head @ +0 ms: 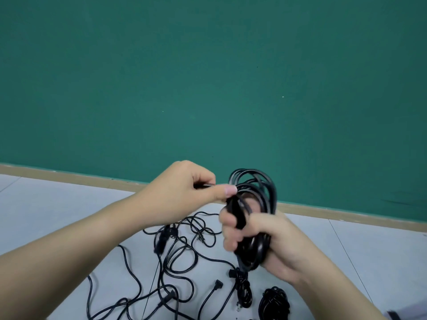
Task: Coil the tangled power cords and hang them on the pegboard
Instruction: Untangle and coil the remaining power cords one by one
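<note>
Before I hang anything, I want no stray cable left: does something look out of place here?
Yes: tangled cords sprawl loose across the floor, uncoiled, unlike the coil both hands hold.

Two bare hands: left hand (184, 188), right hand (261, 236). One coiled bundle of black rubber-sheathed power cord (256, 199) in hand. One small wound black cord bundle (275, 301) on grey floor. One loose tangle of black cords (175, 262); strand count indeterminable.
</note>
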Demonstrator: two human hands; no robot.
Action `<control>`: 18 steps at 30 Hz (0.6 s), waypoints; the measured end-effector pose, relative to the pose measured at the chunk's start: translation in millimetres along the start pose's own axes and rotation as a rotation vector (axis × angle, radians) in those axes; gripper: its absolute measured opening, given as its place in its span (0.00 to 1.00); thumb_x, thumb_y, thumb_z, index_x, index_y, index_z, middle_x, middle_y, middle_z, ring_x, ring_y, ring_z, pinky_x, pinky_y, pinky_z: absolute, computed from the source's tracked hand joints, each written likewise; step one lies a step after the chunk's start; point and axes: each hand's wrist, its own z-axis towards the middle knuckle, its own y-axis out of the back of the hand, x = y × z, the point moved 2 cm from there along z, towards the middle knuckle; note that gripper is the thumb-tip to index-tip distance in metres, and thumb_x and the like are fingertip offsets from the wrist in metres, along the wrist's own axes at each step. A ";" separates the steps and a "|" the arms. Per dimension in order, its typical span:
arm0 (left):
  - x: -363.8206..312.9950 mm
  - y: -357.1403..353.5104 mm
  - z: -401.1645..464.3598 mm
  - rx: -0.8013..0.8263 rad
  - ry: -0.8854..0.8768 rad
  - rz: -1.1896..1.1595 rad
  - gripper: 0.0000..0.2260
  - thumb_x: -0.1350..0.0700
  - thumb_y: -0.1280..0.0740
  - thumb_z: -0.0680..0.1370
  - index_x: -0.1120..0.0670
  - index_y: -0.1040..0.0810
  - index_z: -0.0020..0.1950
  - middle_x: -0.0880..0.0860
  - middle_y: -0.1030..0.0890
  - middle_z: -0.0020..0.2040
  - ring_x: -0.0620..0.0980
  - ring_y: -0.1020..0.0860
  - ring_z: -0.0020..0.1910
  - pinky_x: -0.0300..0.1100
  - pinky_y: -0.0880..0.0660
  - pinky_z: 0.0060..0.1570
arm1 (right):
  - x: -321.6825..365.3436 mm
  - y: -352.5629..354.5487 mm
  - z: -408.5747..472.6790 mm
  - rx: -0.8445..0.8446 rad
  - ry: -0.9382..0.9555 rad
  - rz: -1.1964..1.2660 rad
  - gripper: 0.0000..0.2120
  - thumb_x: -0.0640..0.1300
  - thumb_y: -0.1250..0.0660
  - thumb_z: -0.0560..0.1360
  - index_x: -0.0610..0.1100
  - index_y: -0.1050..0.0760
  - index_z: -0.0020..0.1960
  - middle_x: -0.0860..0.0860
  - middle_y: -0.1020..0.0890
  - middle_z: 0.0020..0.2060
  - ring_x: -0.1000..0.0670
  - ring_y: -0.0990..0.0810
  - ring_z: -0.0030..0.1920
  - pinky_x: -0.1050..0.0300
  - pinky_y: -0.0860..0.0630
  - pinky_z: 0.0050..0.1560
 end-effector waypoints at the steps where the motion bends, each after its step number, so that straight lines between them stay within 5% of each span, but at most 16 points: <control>1: 1.8 3.0 1.3 -0.023 0.004 0.017 0.27 0.38 0.31 0.77 0.54 0.37 0.30 0.45 0.41 0.27 0.47 0.42 0.28 0.40 0.44 0.29 | 4.4 3.0 0.9 -0.028 0.045 0.126 0.21 0.30 0.34 0.57 0.39 0.27 0.50 0.44 0.28 0.38 0.49 0.30 0.32 0.56 0.26 0.35; 5: 8.6 7.9 4.4 -0.036 0.021 0.100 0.23 0.45 0.35 0.82 0.54 0.36 0.32 0.44 0.38 0.26 0.45 0.41 0.27 0.39 0.42 0.28 | 19.6 20.7 1.2 -0.177 0.171 0.302 0.32 0.30 0.35 0.53 0.43 0.35 0.56 0.43 0.26 0.38 0.48 0.28 0.33 0.55 0.24 0.34; 9: 4.0 -6.2 -1.2 0.094 -0.003 0.042 0.23 0.43 0.38 0.84 0.53 0.35 0.33 0.45 0.37 0.29 0.46 0.39 0.29 0.42 0.40 0.31 | 9.9 24.1 1.2 -0.279 0.125 0.115 0.25 0.29 0.37 0.60 0.40 0.26 0.57 0.42 0.25 0.42 0.46 0.27 0.35 0.53 0.24 0.37; 13: -1.1 -17.0 -5.9 0.255 0.038 0.100 0.22 0.41 0.44 0.85 0.50 0.33 0.34 0.45 0.34 0.30 0.46 0.36 0.30 0.46 0.34 0.34 | 1.0 17.6 2.7 -0.298 0.083 0.178 0.19 0.34 0.32 0.66 0.39 0.23 0.57 0.42 0.22 0.42 0.47 0.25 0.35 0.54 0.22 0.36; 18: 2.2 -18.5 -2.7 0.412 0.109 0.281 0.16 0.44 0.49 0.87 0.44 0.31 0.42 0.50 0.28 0.37 0.47 0.32 0.35 0.43 0.33 0.39 | 2.3 9.0 -3.0 -0.274 0.005 0.082 0.08 0.40 0.26 0.68 0.40 0.15 0.46 0.42 0.18 0.42 0.46 0.21 0.37 0.56 0.24 0.38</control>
